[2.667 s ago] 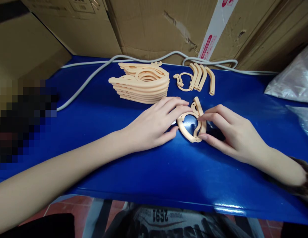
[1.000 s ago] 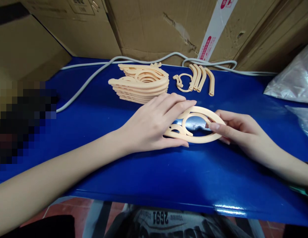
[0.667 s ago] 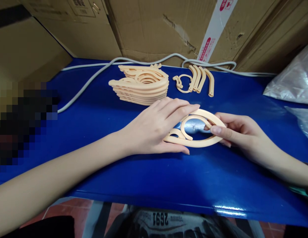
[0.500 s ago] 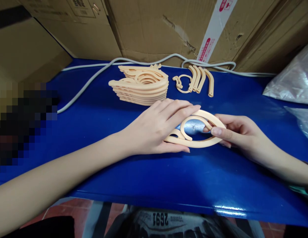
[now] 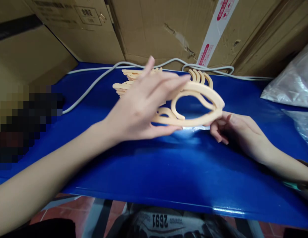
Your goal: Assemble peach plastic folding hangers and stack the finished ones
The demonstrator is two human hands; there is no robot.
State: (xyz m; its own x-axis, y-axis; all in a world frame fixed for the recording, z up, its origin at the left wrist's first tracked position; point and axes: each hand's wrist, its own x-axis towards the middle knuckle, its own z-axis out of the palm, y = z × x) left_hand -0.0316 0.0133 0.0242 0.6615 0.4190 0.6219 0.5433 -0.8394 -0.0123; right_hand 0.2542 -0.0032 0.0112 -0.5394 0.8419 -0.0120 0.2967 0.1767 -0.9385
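A cream curved plastic piece (image 5: 208, 118) with an eye-shaped outline is tilted up above the blue table. My left hand (image 5: 141, 102) grips its left part, the thumb below and fingers over the top. At its right tip is my right hand (image 5: 235, 129), fingers loosely curled and apart, near or just touching the underside. Behind my left hand stands a stack of similar cream pieces (image 5: 121, 86), mostly covered by the hand. Several slim curved cream strips (image 5: 208, 79) lie behind the held piece, partly hidden by it.
The blue table (image 5: 154, 172) has a white cable (image 5: 90, 87) running along its back. Cardboard boxes (image 5: 154, 29) stand behind it. Clear plastic bags (image 5: 290, 79) lie at the right. A dark, pixelated object (image 5: 32, 122) is at the left.
Both the held piece and my left hand have risen and moved slightly toward the stack. My right hand has loosened from the piece's right end, its fingers now below the tip.
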